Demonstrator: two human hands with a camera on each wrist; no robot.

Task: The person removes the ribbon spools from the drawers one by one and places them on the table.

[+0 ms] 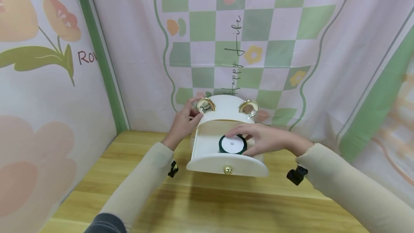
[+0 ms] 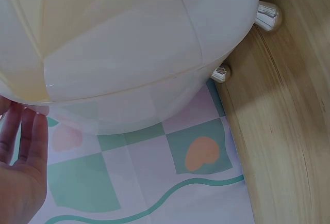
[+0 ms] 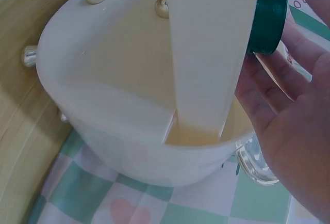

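Observation:
A white, round-topped drawer box (image 1: 225,108) with gold ear-like trims stands on the table, its drawer (image 1: 207,163) pulled out toward me. My left hand (image 1: 183,123) holds the box's upper left side, thumb and fingers around the left gold trim (image 1: 206,105). In the left wrist view, its fingertips lie at the box's edge. My right hand (image 1: 266,138) grips a spool of dark green ribbon (image 1: 232,144) with a white face, over the drawer's right part. The right wrist view shows the green ribbon (image 3: 270,17) between thumb and fingers, against the drawer's side.
The drawer front carries a round gold knob (image 1: 228,169). Silvery feet (image 2: 220,73) stick out under the box. The box stands on a wooden table (image 1: 207,204), close to a checked curtain (image 1: 226,28) behind it. Another printed curtain (image 1: 48,100) hangs on the left.

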